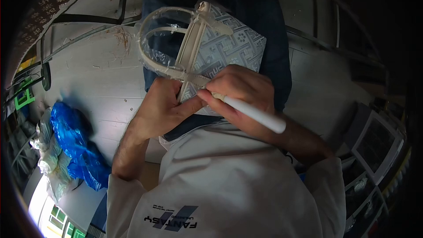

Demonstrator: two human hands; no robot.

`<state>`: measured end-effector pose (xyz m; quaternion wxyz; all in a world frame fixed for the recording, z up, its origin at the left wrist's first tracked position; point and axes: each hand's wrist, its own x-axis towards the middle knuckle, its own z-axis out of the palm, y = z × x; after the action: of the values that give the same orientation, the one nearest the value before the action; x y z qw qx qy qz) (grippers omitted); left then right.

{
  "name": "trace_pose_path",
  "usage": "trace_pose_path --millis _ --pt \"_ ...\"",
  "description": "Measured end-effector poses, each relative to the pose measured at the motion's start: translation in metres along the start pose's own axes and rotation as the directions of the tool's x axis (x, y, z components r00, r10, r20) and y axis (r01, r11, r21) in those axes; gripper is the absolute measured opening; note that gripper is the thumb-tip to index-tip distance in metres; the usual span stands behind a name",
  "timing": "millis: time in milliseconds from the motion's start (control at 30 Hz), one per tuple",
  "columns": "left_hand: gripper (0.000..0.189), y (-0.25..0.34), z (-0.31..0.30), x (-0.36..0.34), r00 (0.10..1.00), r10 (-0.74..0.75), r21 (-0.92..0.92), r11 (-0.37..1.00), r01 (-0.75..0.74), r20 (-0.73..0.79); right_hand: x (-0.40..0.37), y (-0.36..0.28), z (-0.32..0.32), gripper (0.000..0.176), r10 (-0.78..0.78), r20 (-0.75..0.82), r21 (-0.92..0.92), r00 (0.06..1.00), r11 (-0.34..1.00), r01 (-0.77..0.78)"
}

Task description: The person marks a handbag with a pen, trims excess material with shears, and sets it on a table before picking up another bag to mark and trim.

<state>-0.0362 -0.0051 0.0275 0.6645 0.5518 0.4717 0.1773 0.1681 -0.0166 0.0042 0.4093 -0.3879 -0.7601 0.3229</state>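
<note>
White pen-like tool [260, 115], centre of the frame: we see the right hand [242, 89] curled tightly around it. The patterned bag [235, 39] lies on the lap [278, 61], upper centre; the left hand [165, 108] grips its edge, fingertips hidden, probably tucked inside. We note blue plastic [79, 147], lower left.

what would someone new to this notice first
Probably the patterned handbag at upper centre, lying over dark jeans, with clear wrap around its pale handles. Next, the white pen-like tool angled out of the right hand, near the middle. The bright blue plastic bag at far left also stands out.
</note>
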Motion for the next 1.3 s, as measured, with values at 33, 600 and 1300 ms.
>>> trace_pose_path --millis 33,600,1300 --pt "0.027 0.002 -0.001 -0.001 1.0 0.022 0.005 1.0 -0.022 -0.001 0.007 -0.005 -0.01 0.013 0.224 0.102 0.202 0.969 0.949 -0.24" --pt "0.053 -0.088 -0.076 -0.009 0.942 0.019 -0.809 0.519 0.276 0.334 0.03 0.034 -0.026 0.044 0.31 0.051 -0.031 0.949 0.951 -0.309" --pt "0.025 -0.024 -0.016 0.02 0.884 0.395 0.48 0.843 -0.241 -0.25 0.031 -0.004 -0.058 0.042 0.179 -0.114 0.302 0.977 0.943 -0.138"
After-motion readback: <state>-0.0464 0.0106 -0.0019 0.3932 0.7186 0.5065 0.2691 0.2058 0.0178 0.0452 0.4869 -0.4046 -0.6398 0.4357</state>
